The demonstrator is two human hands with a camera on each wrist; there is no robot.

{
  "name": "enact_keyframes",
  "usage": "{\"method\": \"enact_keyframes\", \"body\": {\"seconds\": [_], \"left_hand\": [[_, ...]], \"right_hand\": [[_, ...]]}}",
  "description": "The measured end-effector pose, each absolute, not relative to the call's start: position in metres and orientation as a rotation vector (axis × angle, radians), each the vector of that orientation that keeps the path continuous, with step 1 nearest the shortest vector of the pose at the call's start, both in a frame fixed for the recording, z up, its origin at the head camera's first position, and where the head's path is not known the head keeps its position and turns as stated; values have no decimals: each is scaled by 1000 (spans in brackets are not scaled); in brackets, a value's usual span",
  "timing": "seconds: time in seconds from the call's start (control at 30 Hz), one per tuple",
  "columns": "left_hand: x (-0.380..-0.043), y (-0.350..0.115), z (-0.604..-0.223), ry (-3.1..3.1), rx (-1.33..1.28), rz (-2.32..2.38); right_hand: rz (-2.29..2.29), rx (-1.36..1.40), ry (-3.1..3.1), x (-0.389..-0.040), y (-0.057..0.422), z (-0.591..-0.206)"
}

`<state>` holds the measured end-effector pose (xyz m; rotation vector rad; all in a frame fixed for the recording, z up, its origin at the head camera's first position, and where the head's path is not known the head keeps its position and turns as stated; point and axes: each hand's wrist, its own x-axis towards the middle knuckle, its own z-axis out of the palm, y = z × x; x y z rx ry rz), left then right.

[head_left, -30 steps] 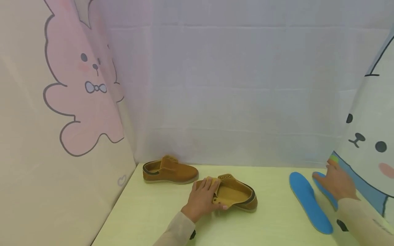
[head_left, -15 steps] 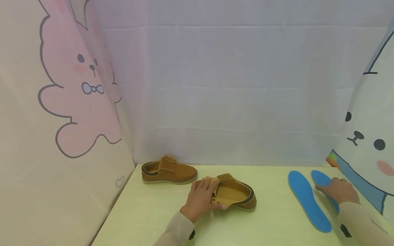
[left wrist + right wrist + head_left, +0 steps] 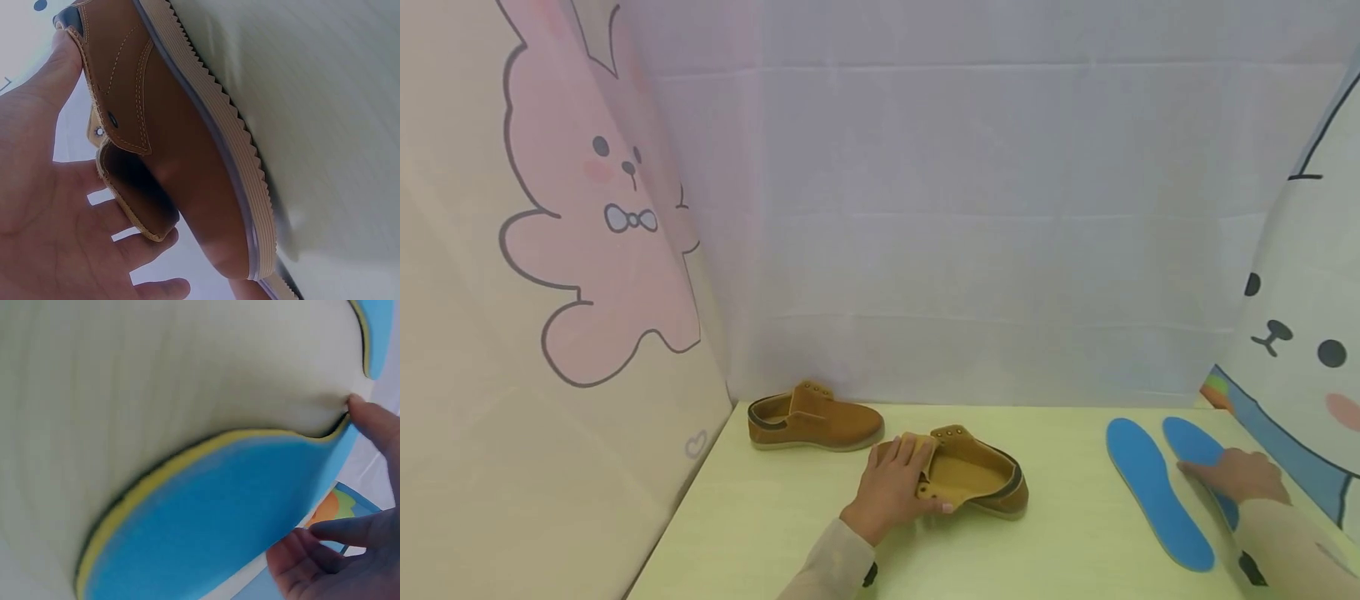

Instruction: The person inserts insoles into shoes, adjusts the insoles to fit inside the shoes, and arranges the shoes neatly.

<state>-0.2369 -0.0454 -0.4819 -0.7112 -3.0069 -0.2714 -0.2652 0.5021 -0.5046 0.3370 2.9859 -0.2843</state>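
Insole (image 3: 1189, 438): lying at right side of table (image 3: 1037, 550), alongside other insole (image 3: 1157, 492), not touching it. Right hand (image 3: 1240, 477): gripping across the width, pinching with thumb (image 3: 372, 422) at one long edge and fingers (image 3: 300, 556) bending in at the opposite edge; probably using both edges for want of purchase on so thin and flat a sheet. Lift off table: not showing clearly.

Shoe (image 3: 977, 475): resting near mid-table, toe pointing left, well apart from both insoles. Left hand (image 3: 891, 487): steadying the front end, spreading fingers with gaps between, pressing on tongue (image 3: 137, 190) rather than clenching; reaching with thumb along edge of flap (image 3: 119, 81). Apparently pushing tongue and flap apart, so keeping the mouth wide and checking any slide.

Other shoe (image 3: 827, 423): standing behind, near back edge, toe pointing right, likely sitting there out of the way.

Against one second ago: right hand now gripping nearer the person along insole, exposing more of the far end, no longer stretching a finger ahead. Left hand and shoe: staying put.
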Motion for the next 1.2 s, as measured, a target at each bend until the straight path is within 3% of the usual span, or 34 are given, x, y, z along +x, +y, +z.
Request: {"method": "enact_keyframes", "body": {"seconds": [0.57, 1.2], "left_hand": [[-236, -44, -481, -3048, -694, -315], [-237, -45, -485, -3034, -684, -329]], "right_hand": [[-254, 581, 2870, -261, 497, -501], [-429, 537, 2979, -253, 482, -486]]}}
